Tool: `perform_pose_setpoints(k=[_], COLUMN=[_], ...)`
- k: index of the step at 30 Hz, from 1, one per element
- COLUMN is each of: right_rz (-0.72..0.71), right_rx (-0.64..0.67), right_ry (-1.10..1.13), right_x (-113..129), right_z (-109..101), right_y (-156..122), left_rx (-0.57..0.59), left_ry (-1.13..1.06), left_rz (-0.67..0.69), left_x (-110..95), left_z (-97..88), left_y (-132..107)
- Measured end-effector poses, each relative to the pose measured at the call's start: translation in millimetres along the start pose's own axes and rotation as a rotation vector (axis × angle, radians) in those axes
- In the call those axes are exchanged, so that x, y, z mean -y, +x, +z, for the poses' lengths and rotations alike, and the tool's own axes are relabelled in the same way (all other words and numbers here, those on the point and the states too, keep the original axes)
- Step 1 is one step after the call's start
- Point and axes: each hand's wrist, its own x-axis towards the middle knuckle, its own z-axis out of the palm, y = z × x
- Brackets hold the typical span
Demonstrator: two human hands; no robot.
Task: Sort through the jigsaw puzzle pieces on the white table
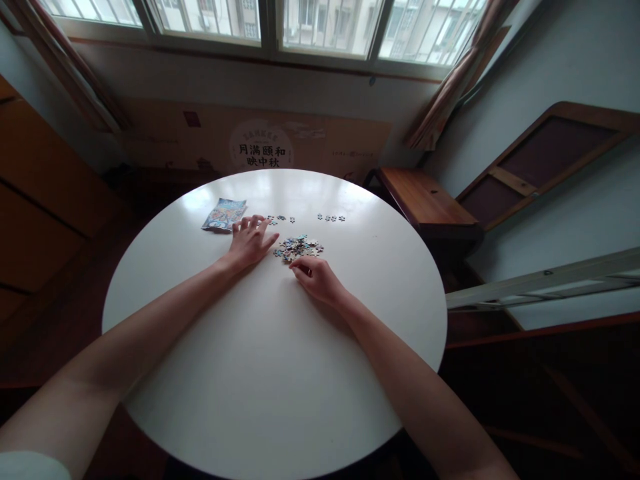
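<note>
A loose heap of small jigsaw puzzle pieces (300,248) lies on the white round table (280,373). My left hand (250,241) is at the heap's left side, fingers spread and holding nothing, its thumb pointing toward the pieces. Right at the heap's near edge, my right hand (317,279) is closed in a pinch between thumb and forefinger. Whatever its fingertips hold is too small to make out. Beyond the left fingers lie a few separate puzzle pieces (281,218), partly covered by that hand. Farther right, several more puzzle pieces (335,219) form a short row.
A colourful printed packet (225,215) lies flat at the table's far left, close to my left fingers. Past the table's right edge stands a wooden chair or bench (425,193). A printed cardboard panel (320,143) leans under the window.
</note>
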Motion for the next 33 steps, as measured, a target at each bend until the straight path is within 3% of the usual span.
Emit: perform_pose_setpoints(k=[11, 20, 27, 33], right_rz=[-0.002, -0.006, -0.022, -0.029], right_rx=[0.006, -0.003, 0.001, 0.003], right_ry=[0.0, -0.013, -0.026, -0.036], right_x=[1.3, 0.4, 0.5, 2.5], right_z=[0.1, -0.4, 0.1, -1.1], right_y=[-0.3, -0.2, 0.6, -0.2], left_rx=[0.012, 0.103, 0.002, -0.058], left_ry=[-0.038, -0.016, -0.035, -0.112], left_rz=[-0.027, 0.067, 0.029, 0.198], left_x=[17.2, 4.4, 2.6, -0.1], left_z=[-1.2, 2.8, 2.2, -8.1], left_y=[0.3, 10.6, 3.0, -20.1])
